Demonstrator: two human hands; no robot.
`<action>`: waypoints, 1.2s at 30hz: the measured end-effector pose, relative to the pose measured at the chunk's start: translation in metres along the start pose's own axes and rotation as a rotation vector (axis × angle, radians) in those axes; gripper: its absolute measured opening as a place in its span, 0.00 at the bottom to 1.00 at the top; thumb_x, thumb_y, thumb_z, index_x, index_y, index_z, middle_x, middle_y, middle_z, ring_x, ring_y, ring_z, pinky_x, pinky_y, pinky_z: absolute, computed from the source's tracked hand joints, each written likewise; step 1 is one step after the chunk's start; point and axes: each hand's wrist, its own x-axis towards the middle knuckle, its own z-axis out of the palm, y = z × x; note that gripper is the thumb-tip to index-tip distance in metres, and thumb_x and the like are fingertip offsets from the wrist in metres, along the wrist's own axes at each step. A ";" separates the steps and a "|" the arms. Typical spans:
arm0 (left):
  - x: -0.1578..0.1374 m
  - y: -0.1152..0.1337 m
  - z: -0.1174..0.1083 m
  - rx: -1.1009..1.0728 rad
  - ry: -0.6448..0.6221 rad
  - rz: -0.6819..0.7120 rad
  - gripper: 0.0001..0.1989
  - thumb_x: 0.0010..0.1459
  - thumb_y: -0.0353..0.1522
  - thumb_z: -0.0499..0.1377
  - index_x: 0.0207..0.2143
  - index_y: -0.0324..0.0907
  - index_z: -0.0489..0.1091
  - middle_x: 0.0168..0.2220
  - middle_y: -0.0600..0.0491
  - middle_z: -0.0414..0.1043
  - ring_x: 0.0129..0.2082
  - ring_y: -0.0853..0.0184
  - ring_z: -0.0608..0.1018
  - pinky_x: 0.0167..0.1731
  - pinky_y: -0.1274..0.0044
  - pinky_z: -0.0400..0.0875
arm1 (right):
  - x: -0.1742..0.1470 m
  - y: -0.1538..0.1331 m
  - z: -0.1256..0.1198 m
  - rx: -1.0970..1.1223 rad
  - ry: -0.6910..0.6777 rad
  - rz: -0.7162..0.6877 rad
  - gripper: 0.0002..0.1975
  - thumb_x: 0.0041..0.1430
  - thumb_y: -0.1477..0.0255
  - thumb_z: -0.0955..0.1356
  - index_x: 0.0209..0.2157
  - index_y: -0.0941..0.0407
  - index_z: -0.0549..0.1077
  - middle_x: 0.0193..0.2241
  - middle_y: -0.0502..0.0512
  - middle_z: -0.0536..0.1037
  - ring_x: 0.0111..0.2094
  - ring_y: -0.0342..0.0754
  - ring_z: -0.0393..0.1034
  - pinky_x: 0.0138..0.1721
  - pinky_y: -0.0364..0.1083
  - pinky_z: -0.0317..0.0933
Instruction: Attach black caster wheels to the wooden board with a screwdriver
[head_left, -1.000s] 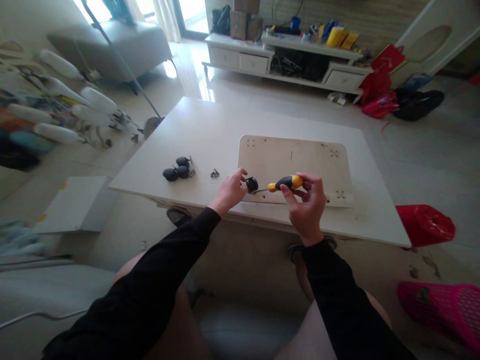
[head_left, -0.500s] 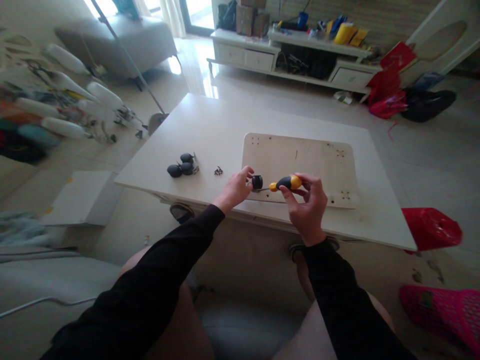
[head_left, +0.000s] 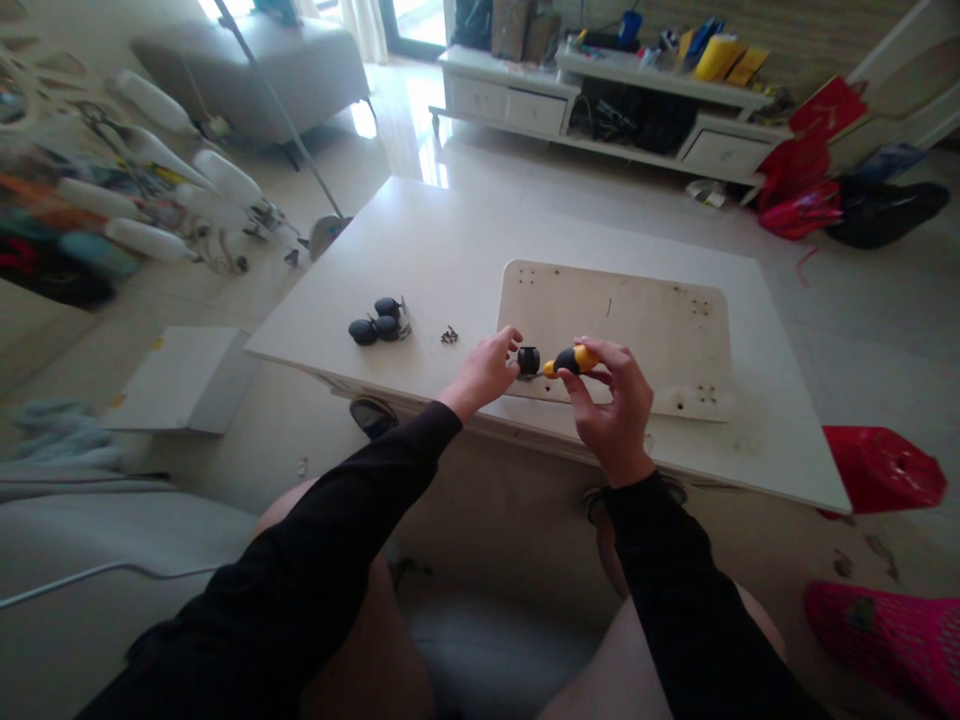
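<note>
My left hand (head_left: 486, 374) steadies a black caster wheel (head_left: 529, 358) at the near left corner of a pale wooden board (head_left: 630, 345), its fingers curled at the caster's left side. In my right hand (head_left: 616, 412) is a yellow and black screwdriver (head_left: 568, 361), held by the handle and lying nearly level. Its shaft points left to the caster's base; the tip is too small to make out. Small holes mark the board's other corners. Left of my left hand lies a little pile of screws (head_left: 449, 336). Beyond it sit three more black casters (head_left: 386, 327).
Everything rests on a white table (head_left: 435, 240). A red stool (head_left: 885, 468) stands by its right end, a white box (head_left: 184, 380) on the floor at left. A pink mesh basket (head_left: 885, 640) is at lower right. Across the room is a cluttered white cabinet (head_left: 536, 110).
The whole view has shifted slightly, so the table sits further right. The screwdriver stays at the caster, with my right hand a little closer to it. My left hand keeps its place by the caster.
</note>
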 end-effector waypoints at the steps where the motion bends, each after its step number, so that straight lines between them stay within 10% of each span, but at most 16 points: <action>1: 0.000 0.001 0.000 0.001 0.000 -0.001 0.19 0.60 0.19 0.60 0.52 0.41 0.71 0.48 0.44 0.82 0.45 0.60 0.82 0.48 0.69 0.77 | 0.000 0.001 0.000 -0.015 -0.003 -0.025 0.23 0.67 0.73 0.74 0.60 0.44 0.74 0.49 0.53 0.83 0.49 0.50 0.82 0.44 0.50 0.84; 27: -0.006 0.020 -0.010 -0.078 -0.027 0.278 0.17 0.53 0.16 0.61 0.40 0.41 0.80 0.43 0.49 0.78 0.41 0.63 0.80 0.46 0.71 0.76 | 0.006 0.001 0.005 -0.121 0.060 -0.134 0.17 0.69 0.73 0.69 0.58 0.49 0.75 0.54 0.61 0.83 0.56 0.58 0.82 0.51 0.59 0.82; 36: -0.001 0.014 -0.001 -0.117 -0.069 0.294 0.01 0.60 0.27 0.70 0.35 0.39 0.82 0.35 0.51 0.78 0.32 0.68 0.75 0.38 0.73 0.71 | 0.006 0.004 0.008 -0.170 0.130 -0.162 0.17 0.63 0.69 0.77 0.52 0.47 0.76 0.43 0.53 0.80 0.45 0.52 0.79 0.46 0.56 0.78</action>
